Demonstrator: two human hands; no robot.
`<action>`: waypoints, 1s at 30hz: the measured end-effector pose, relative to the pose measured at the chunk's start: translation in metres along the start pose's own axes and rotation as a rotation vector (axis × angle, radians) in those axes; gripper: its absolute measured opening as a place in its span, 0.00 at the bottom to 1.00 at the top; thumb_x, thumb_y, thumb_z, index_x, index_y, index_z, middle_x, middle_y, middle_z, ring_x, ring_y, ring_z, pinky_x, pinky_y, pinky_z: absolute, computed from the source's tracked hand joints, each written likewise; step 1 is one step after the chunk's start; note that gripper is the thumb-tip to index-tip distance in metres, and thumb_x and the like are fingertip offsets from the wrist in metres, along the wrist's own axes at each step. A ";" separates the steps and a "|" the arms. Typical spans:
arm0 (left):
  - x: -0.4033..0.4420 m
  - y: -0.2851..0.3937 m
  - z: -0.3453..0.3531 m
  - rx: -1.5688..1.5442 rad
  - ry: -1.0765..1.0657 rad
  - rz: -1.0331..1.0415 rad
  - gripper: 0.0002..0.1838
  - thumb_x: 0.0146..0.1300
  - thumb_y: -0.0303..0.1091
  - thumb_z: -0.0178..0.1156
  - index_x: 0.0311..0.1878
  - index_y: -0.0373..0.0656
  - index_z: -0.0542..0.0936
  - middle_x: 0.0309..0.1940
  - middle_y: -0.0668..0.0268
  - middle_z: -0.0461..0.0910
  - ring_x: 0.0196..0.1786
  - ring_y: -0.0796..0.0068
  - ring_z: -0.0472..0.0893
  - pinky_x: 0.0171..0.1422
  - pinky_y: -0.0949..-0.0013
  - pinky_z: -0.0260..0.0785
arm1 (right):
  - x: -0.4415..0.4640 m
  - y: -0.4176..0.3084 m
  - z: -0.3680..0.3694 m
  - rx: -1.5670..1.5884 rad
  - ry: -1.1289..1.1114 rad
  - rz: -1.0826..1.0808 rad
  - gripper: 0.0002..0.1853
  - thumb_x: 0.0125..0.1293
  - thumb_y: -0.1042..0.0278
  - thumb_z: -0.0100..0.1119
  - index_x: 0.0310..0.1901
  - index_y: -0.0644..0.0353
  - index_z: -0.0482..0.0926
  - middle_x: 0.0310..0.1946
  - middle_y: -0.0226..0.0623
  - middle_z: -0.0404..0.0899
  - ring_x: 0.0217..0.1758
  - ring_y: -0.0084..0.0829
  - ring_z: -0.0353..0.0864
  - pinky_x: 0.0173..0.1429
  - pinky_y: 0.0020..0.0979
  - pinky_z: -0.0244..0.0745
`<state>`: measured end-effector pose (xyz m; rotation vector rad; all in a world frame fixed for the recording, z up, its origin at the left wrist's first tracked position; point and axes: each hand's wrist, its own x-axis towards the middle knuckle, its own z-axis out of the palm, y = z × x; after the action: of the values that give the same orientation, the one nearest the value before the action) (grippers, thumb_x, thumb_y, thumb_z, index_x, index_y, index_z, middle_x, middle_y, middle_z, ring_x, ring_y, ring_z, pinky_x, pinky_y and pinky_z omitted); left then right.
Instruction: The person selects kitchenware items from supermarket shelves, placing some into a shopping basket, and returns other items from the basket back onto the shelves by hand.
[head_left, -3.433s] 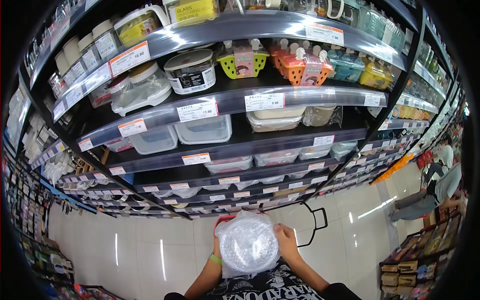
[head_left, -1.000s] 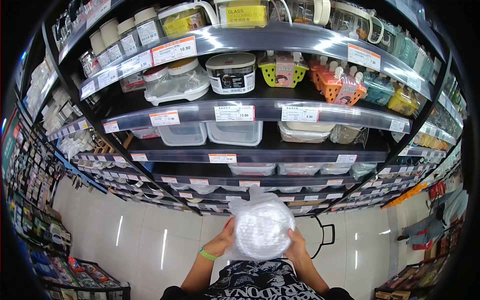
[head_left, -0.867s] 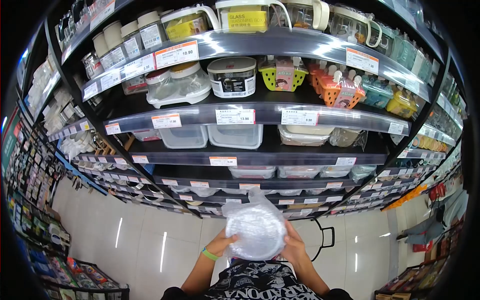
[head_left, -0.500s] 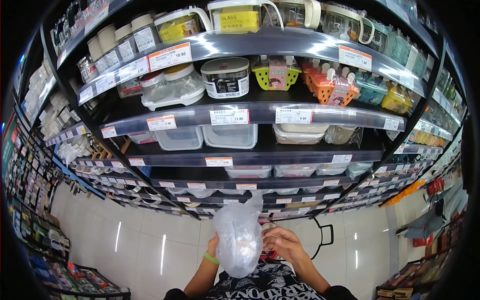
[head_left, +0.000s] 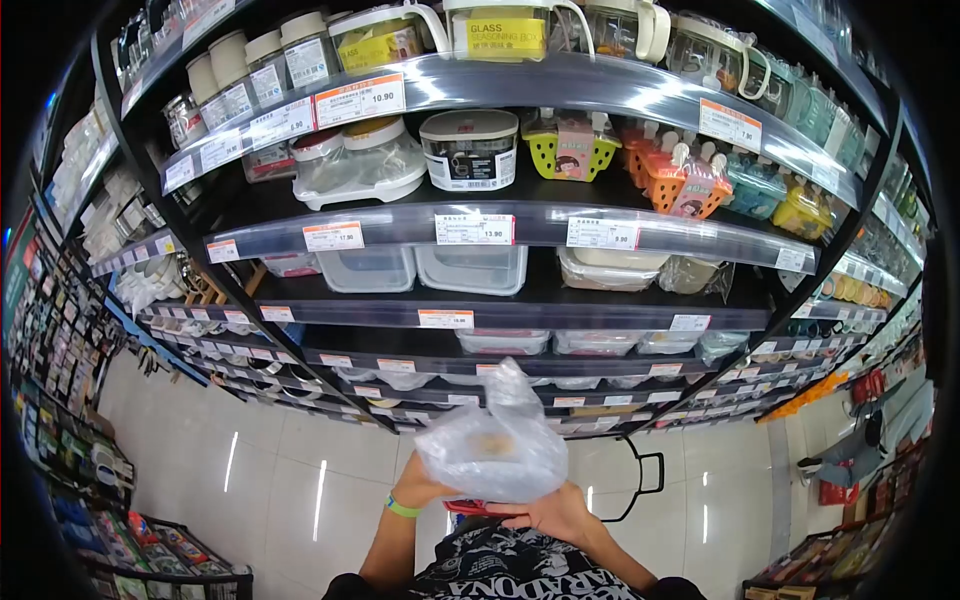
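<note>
A clear bubble-wrapped package (head_left: pixel 495 455), with a twisted top pointing towards the shelves, is held in front of my chest. Something brownish shows faintly through the plastic; its kind cannot be made out. My left hand (head_left: pixel 424 482), with a green band at the wrist, grips the package's left side, its fingertips hidden behind the wrap. Under the lower right side, my right hand (head_left: pixel 556 512) holds the package from below, with its thumb side stretched to the left and the other fingers mostly covered.
Shelves (head_left: pixel 500 315) with price tags carry glass jars, plastic boxes (head_left: pixel 470 268), a white-lidded tub (head_left: pixel 468 150) and colourful baskets (head_left: pixel 570 148). Below right of the package is a black basket handle (head_left: pixel 652 472). Another person's leg (head_left: pixel 850 455) shows at far right over the tiled floor (head_left: pixel 270 480).
The package has turned from upright to lying wide across. My right hand has moved from beside it to underneath. The view has shifted slightly left.
</note>
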<state>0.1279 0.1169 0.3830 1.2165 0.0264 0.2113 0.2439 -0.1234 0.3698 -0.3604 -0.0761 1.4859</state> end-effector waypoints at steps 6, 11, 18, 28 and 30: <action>0.020 0.043 0.019 0.415 -0.329 0.164 0.42 0.51 0.33 0.73 0.69 0.35 0.66 0.70 0.52 0.63 0.75 0.58 0.57 0.77 0.58 0.47 | -0.001 0.025 -0.018 0.261 0.291 -0.277 0.32 0.71 0.41 0.38 0.67 0.57 0.63 0.65 0.50 0.66 0.66 0.46 0.70 0.67 0.51 0.68; 0.019 0.029 0.017 0.433 -0.056 0.098 0.37 0.56 0.36 0.68 0.69 0.37 0.67 0.71 0.55 0.63 0.75 0.61 0.57 0.78 0.60 0.45 | -0.021 0.015 0.008 -0.637 0.406 -0.508 0.28 0.63 0.61 0.53 0.66 0.57 0.67 0.65 0.46 0.67 0.68 0.46 0.68 0.72 0.53 0.60; 0.008 -0.020 0.023 -0.682 0.163 -0.135 0.37 0.67 0.47 0.55 0.74 0.40 0.57 0.70 0.55 0.63 0.71 0.59 0.63 0.77 0.56 0.52 | -0.010 0.003 0.005 0.132 0.158 -0.574 0.38 0.51 0.83 0.56 0.69 0.53 0.64 0.67 0.41 0.66 0.71 0.46 0.63 0.74 0.50 0.57; 0.004 -0.038 0.024 -1.004 0.191 -0.098 0.38 0.68 0.57 0.48 0.75 0.45 0.56 0.71 0.54 0.61 0.72 0.53 0.63 0.76 0.50 0.54 | -0.014 0.010 0.011 -0.025 0.194 -0.518 0.43 0.53 0.76 0.66 0.71 0.55 0.58 0.70 0.41 0.62 0.72 0.44 0.61 0.75 0.48 0.55; 0.003 -0.037 0.022 -0.984 0.167 -0.040 0.38 0.68 0.54 0.51 0.74 0.44 0.57 0.71 0.54 0.62 0.71 0.53 0.63 0.75 0.50 0.55 | -0.005 0.017 -0.010 0.045 0.139 -0.426 0.40 0.58 0.67 0.65 0.72 0.55 0.57 0.70 0.41 0.61 0.72 0.44 0.61 0.75 0.49 0.56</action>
<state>0.1395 0.0846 0.3561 0.2162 0.0810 0.2464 0.2302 -0.1297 0.3570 -0.3833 -0.0066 1.0371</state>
